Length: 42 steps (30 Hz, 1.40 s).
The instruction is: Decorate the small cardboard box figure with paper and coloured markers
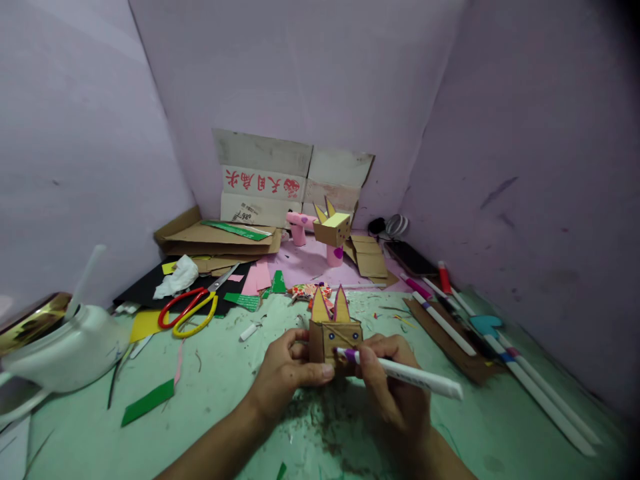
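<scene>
A small brown cardboard box head [325,331] with two pointed, purple-edged ears and two dark blue eyes stands upright at the centre. My left hand [284,373] is closed around its left side, thumb on the lower front. Between the fingers of my right hand [395,383] is a white marker [420,379], its purple tip at the box's front below the eyes. Behind, a similar cardboard head [331,230] with ears rests on a pink tube body [335,256].
Red-and-yellow scissors [193,310], green paper scraps [147,403] and a white teapot-like vessel [75,350] lie to the left. Several markers [445,323] and a cardboard strip [450,347] are on the right. Flattened cardboard [220,240] is at the back left.
</scene>
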{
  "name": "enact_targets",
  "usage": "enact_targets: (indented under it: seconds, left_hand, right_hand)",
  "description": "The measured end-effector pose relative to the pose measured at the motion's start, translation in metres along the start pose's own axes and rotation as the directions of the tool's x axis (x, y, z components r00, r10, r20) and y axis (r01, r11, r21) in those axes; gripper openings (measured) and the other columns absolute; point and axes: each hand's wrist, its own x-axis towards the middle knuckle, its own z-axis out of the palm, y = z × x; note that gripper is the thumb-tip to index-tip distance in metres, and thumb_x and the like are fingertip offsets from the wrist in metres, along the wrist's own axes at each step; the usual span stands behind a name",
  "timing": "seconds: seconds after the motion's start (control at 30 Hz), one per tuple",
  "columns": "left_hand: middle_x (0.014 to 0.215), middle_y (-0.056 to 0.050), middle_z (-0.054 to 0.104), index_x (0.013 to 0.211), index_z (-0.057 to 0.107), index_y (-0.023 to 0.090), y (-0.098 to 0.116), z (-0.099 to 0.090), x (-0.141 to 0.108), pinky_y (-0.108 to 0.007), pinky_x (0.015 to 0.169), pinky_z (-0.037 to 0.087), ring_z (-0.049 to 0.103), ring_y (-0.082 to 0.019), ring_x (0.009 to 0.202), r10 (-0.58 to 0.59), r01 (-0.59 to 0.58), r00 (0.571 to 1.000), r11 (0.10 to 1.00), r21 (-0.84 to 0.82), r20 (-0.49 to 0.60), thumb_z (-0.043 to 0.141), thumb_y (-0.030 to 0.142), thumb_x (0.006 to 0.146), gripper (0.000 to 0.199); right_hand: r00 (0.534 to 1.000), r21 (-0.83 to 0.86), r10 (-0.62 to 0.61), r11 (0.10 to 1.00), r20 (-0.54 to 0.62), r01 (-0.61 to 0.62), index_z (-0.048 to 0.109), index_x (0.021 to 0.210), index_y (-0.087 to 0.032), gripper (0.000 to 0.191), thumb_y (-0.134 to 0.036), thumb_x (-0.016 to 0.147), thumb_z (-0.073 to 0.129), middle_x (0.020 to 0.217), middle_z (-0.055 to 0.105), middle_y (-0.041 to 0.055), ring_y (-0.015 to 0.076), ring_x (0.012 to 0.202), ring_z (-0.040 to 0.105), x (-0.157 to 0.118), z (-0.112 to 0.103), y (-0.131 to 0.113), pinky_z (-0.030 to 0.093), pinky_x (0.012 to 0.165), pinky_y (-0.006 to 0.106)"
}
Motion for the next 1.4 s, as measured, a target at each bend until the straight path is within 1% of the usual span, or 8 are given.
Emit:
enact_targets:
  seconds: [0.13,0.47,0.67,0.8,0.97,1.07,1.23,1.4]
  left_hand:
    - [0.085,-0.012,0.076,0.094,0.059,0.013,0.001,0.0,-0.001,-0.031,0.068,0.051,0.07,-0.025,0.077,0.003,-0.003,1.0,1.0,0.001,0.001,0.088,0.025,0.041,0.061]
    - [0.086,-0.012,0.076,0.095,0.059,0.012,0.0,0.0,0.0,-0.03,0.066,0.051,0.07,-0.024,0.076,-0.003,0.003,1.0,1.0,0.003,-0.013,0.087,0.025,0.04,0.063]
    - [0.087,-0.013,0.077,0.096,0.059,0.012,-0.002,-0.002,0.002,-0.03,0.066,0.05,0.07,-0.024,0.076,0.005,-0.005,1.0,1.0,0.011,-0.006,0.086,0.027,0.04,0.064]
    - [0.092,-0.015,0.076,0.101,0.058,0.011,-0.007,-0.006,0.005,-0.031,0.066,0.05,0.07,-0.028,0.081,0.018,-0.018,1.0,1.0,0.026,0.01,0.086,0.027,0.044,0.066]
    - [0.097,-0.018,0.076,0.106,0.056,0.009,-0.008,-0.008,0.005,-0.032,0.065,0.051,0.07,-0.03,0.085,0.012,-0.013,1.0,0.999,0.044,0.019,0.084,0.029,0.047,0.068]
    - [0.097,-0.018,0.075,0.108,0.055,0.009,-0.007,-0.009,0.004,-0.029,0.062,0.05,0.069,-0.027,0.082,0.021,-0.024,0.998,0.998,0.052,0.052,0.085,0.032,0.05,0.069]
    - [0.097,-0.015,0.073,0.13,0.045,0.012,0.0,-0.013,0.002,-0.025,0.051,0.047,0.066,-0.02,0.066,-0.004,-0.011,0.989,0.995,0.099,0.147,0.084,0.045,0.055,0.09]
    - [0.093,-0.015,0.073,0.126,0.05,0.01,0.003,-0.013,0.001,-0.023,0.049,0.046,0.064,-0.018,0.064,-0.034,0.018,0.994,0.989,0.15,0.105,0.083,0.045,0.055,0.086]
  right_hand:
    - [1.0,-0.002,-0.026,1.0,0.015,0.026,0.051,0.08,-0.023,0.012,-0.02,0.091,0.055,0.067,0.058,-0.0013,0.0136,0.056,0.055,0.001,-0.001,0.001,0.043,0.051,0.025]
    - [0.999,-0.001,-0.011,1.0,-0.035,0.011,0.05,0.078,-0.023,0.014,-0.025,0.091,0.055,0.066,0.057,-0.0005,0.0152,0.055,0.054,-0.001,0.004,0.0,0.041,0.052,0.028]
    - [0.999,0.051,-0.024,0.998,-0.035,0.026,0.051,0.078,-0.022,0.016,-0.026,0.092,0.055,0.063,0.056,-0.0016,0.014,0.053,0.053,0.002,0.002,-0.002,0.041,0.049,0.026]
    - [0.996,0.101,-0.023,0.994,-0.085,0.031,0.05,0.081,-0.023,0.016,-0.024,0.097,0.048,0.065,0.055,-0.0034,0.0123,0.057,0.053,0.005,-0.004,-0.005,0.043,0.052,0.023]
    - [0.997,0.122,0.061,0.991,-0.054,-0.054,0.052,0.081,-0.023,0.017,-0.026,0.097,0.05,0.059,0.055,-0.0058,0.0102,0.051,0.052,0.003,-0.002,-0.003,0.043,0.052,0.022]
    - [0.99,0.135,0.132,0.983,-0.044,-0.125,0.053,0.08,-0.023,0.017,-0.028,0.097,0.051,0.059,0.054,-0.0056,0.0106,0.051,0.052,-0.001,0.003,-0.002,0.04,0.05,0.022]
    - [0.981,0.172,0.19,0.968,-0.03,-0.182,0.052,0.08,-0.023,0.02,-0.035,0.096,0.052,0.063,0.054,-0.0049,0.0114,0.056,0.051,-0.003,0.005,-0.003,0.039,0.053,0.023]
    - [0.977,0.188,0.214,0.961,-0.026,-0.205,0.054,0.078,-0.023,0.019,-0.035,0.094,0.055,0.063,0.056,-0.0043,0.0121,0.058,0.053,-0.002,0.004,-0.005,0.04,0.055,0.024]
